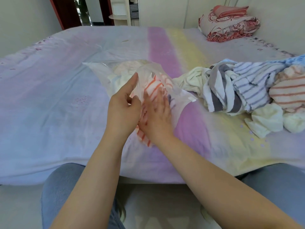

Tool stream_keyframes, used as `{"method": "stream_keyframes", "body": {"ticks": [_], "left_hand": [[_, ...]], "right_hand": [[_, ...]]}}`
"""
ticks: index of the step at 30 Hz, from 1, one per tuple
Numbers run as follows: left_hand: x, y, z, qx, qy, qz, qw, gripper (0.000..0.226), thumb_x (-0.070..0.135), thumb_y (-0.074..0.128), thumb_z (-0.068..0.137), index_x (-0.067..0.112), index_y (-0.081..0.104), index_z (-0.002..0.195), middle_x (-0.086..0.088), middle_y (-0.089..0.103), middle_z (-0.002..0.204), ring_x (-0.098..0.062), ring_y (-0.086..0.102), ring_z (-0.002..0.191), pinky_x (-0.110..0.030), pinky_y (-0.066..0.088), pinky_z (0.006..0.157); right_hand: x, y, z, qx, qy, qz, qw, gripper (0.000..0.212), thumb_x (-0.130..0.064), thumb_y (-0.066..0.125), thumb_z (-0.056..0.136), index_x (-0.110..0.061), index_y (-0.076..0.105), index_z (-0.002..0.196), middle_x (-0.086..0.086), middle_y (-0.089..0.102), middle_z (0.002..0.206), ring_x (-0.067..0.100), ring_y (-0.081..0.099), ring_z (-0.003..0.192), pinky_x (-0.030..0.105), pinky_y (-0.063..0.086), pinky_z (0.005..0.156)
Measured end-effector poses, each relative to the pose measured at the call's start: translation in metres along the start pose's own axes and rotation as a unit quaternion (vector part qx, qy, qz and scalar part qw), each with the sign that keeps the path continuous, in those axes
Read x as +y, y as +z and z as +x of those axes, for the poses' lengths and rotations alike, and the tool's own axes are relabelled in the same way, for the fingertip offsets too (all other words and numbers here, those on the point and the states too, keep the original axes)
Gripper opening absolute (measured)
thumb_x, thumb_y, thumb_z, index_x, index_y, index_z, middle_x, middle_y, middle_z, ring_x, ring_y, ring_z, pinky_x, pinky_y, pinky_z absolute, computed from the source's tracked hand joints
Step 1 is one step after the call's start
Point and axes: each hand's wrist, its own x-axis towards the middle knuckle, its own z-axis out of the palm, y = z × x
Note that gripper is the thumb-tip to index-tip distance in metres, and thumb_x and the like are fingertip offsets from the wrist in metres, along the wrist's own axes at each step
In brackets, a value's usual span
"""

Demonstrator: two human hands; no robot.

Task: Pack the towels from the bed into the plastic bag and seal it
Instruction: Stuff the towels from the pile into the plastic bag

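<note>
Bag: clear plastic zip bag [179,95] lies on the pastel striped bedsheet [49,96] at mid bed, partly filled with pale towels.
Bag axis: long axis runs diagonally, closed far end toward the far left, mouth toward the near right and the person.
Towel going in: white towel with orange stripes [152,86] sits half inside the mouth; its near end [144,138] hangs out below the hands.
Left hand: left hand [123,111] pinches the bag's near-left edge between thumb and curled fingers, forefinger stretched along the film.
Right hand: right hand [156,116] lies on the orange-striped towel with fingers spread and mostly straight, seemingly pressing it; the fingertips are blurred, so a grip cannot be ruled out.
Loose pile: heap of towels [247,90] rests to the right of the bag, just beside its mouth: cream, grey-striped, blue-striped, orange-striped, and small cream ones nearest.
Far right corner: folded red-patterned quilt [231,28] with a folded pink towel [230,11] on top.
Near edge: knees in blue jeans [59,187] below the bed's edge.
</note>
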Motion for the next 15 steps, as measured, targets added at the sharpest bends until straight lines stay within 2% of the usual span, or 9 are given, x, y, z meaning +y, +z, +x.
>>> {"method": "stream_keyframes", "body": {"ticks": [2, 3, 5, 7, 10, 12, 15], "left_hand": [[0.004, 0.002, 0.000, -0.005, -0.007, -0.032, 0.999, 0.065, -0.010, 0.043, 0.085, 0.024, 0.053, 0.139, 0.019, 0.054, 0.135, 0.019, 0.057, 0.065, 0.002, 0.041, 0.066], [0.006, 0.003, 0.000, -0.010, -0.015, -0.055, 0.998, 0.066, -0.012, 0.041, 0.084, 0.024, 0.055, 0.138, 0.016, 0.055, 0.137, 0.023, 0.058, 0.081, 0.001, 0.043, 0.074], [0.010, 0.003, -0.001, -0.022, -0.037, -0.086, 0.995, 0.068, -0.014, 0.039, 0.082, 0.023, 0.057, 0.136, 0.012, 0.058, 0.138, 0.017, 0.053, 0.115, -0.015, 0.046, 0.099], [0.014, 0.002, 0.000, -0.032, -0.048, -0.087, 0.995, 0.068, -0.014, 0.039, 0.081, 0.025, 0.058, 0.134, 0.014, 0.059, 0.136, 0.010, 0.050, 0.125, -0.033, 0.043, 0.110], [0.011, -0.006, 0.007, -0.022, -0.054, -0.080, 0.995, 0.068, -0.012, 0.042, 0.081, 0.027, 0.059, 0.133, 0.017, 0.060, 0.134, 0.005, 0.053, 0.125, -0.038, 0.046, 0.107], [0.006, -0.013, 0.011, -0.009, -0.055, -0.072, 0.996, 0.067, -0.012, 0.044, 0.082, 0.028, 0.057, 0.135, 0.020, 0.060, 0.133, 0.003, 0.054, 0.124, -0.030, 0.050, 0.099], [-0.002, -0.014, 0.011, 0.001, -0.060, -0.064, 0.996, 0.066, -0.009, 0.046, 0.083, 0.027, 0.055, 0.138, 0.023, 0.059, 0.132, 0.004, 0.059, 0.118, -0.019, 0.051, 0.083]], "right_hand": [[0.003, 0.012, 0.014, -0.097, 0.010, -0.030, 0.995, 0.080, -0.046, 0.049, 0.086, -0.037, -0.001, 0.148, 0.005, -0.025, 0.158, 0.035, -0.019, 0.145, 0.054, -0.004, 0.117], [0.003, 0.019, 0.025, -0.135, 0.015, -0.044, 0.990, 0.071, -0.042, 0.045, 0.090, -0.034, 0.006, 0.149, 0.005, -0.029, 0.156, 0.035, -0.024, 0.144, 0.059, -0.003, 0.116], [0.000, 0.027, 0.049, -0.203, 0.038, -0.046, 0.977, 0.064, -0.038, 0.036, 0.095, -0.029, 0.008, 0.152, 0.006, -0.030, 0.156, 0.034, -0.027, 0.143, 0.062, -0.004, 0.114], [-0.005, 0.029, 0.075, -0.247, 0.085, -0.004, 0.965, 0.069, -0.038, 0.036, 0.098, -0.025, -0.003, 0.153, 0.004, -0.029, 0.157, 0.032, -0.025, 0.144, 0.058, -0.006, 0.116], [-0.009, 0.030, 0.103, -0.238, 0.123, 0.027, 0.963, 0.083, -0.034, 0.045, 0.096, -0.015, -0.015, 0.150, 0.006, -0.027, 0.157, 0.033, -0.021, 0.145, 0.056, -0.007, 0.117], [-0.011, 0.037, 0.106, -0.244, 0.118, 0.006, 0.963, 0.090, -0.040, 0.049, 0.093, -0.015, -0.017, 0.149, 0.007, -0.028, 0.156, 0.036, -0.022, 0.144, 0.058, -0.009, 0.114], [-0.009, 0.047, 0.090, -0.259, 0.086, -0.030, 0.961, 0.092, -0.046, 0.052, 0.088, -0.023, -0.011, 0.150, 0.004, -0.032, 0.155, 0.039, -0.024, 0.142, 0.061, -0.008, 0.113]]}}
